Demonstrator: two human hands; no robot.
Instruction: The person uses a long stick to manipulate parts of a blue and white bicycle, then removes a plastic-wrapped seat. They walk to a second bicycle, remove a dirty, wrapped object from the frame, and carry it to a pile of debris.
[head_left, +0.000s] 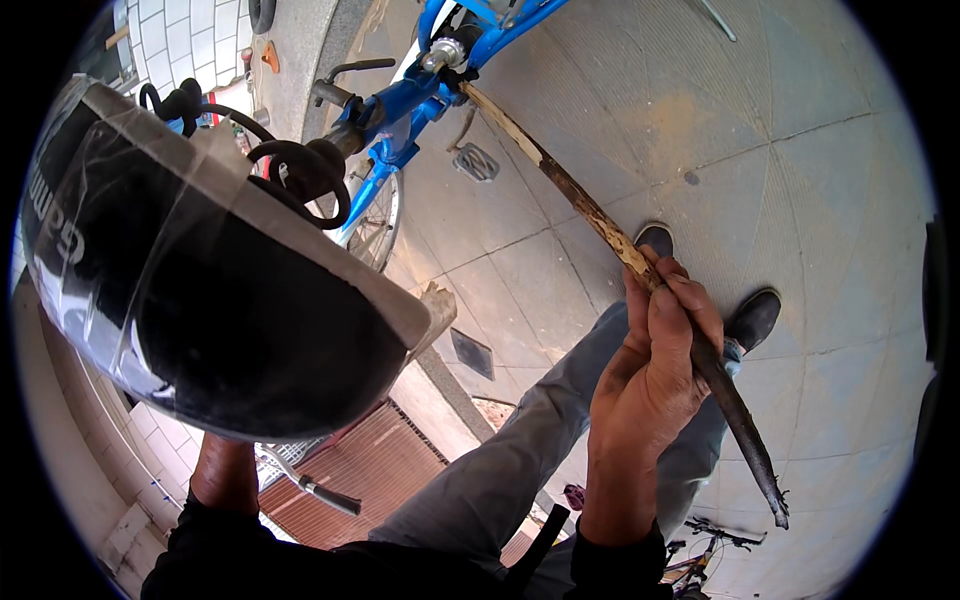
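Observation:
My right hand (660, 345) is closed round a long wooden stick (590, 205), dark and bark-covered at its lower end, with pale bare wood toward the upper end. The stick's far tip meets a blue bicycle frame (400, 110) beside a silver metal fitting (445, 52); I cannot tell whether it goes inside. A large black saddle (220, 290) in clear plastic wrap, with dark coil springs (300, 170) under it, fills the left side. Only the wrist of my left hand (226, 472) shows below the saddle, which hides its fingers.
A grey pedal (476, 162) and a spoked wheel (375, 225) belong near the blue frame. Tiled floor (800, 230) lies under my shoes (755, 318). A ribbed brown panel (350, 475) and a handlebar grip (330, 498) are below. Another bicycle (705, 560) stands at the lower right.

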